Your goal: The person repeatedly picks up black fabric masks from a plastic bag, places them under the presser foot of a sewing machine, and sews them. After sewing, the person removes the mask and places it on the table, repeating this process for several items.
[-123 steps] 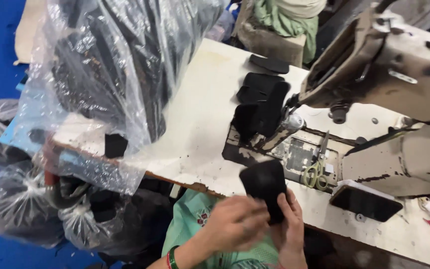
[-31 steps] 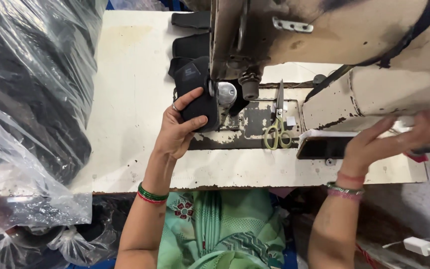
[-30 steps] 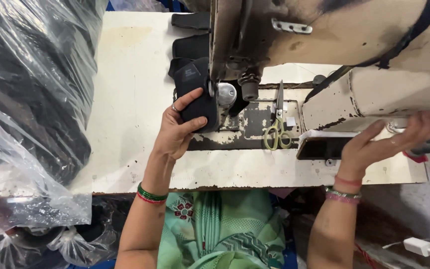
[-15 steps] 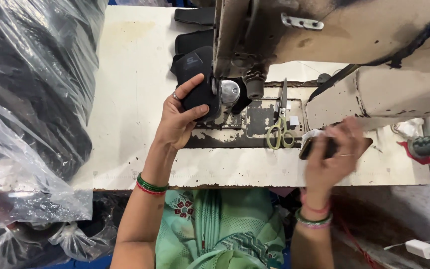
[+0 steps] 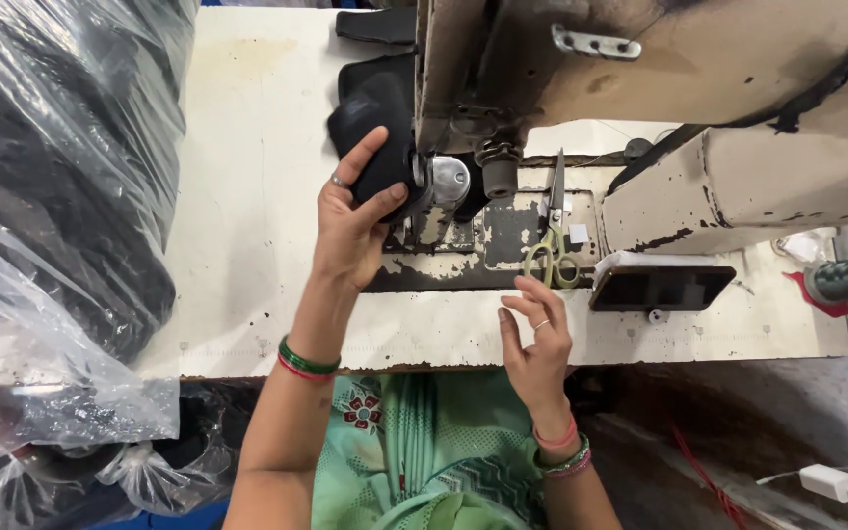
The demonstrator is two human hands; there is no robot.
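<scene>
Left hand: left hand [image 5: 350,231] grips a black fabric piece [image 5: 377,132], fingers spread over its top and thumb on its right edge, pressing it toward the needle area of the sewing machine [image 5: 640,88].
Right hand: right hand [image 5: 537,339] holds nothing; fingers loosely curled and slightly apart, it hovers over the front edge of the bench [image 5: 247,196], just below the scissors [image 5: 554,240].
Black fabric piece: lies on the bench at the left of the machine head, partly tucked under it; more black pieces [image 5: 375,25] lie behind it, farther up the bench.
Handling: it looks light and soft yet padded enough to keep its shape, so it should bend rather than slip; a flat, spread grip near the edge by the needle would likely steer it best, with fingertips kept clear of the presser foot.
Scissors: yellow-handled, blades pointing away, resting on the worn metal plate [image 5: 512,231].
Dark tray: a dark rectangular tray [image 5: 662,288] sits at the bench's right front.
Left side: clear plastic bags [image 5: 51,196] of dark material crowd the bench edge.
</scene>
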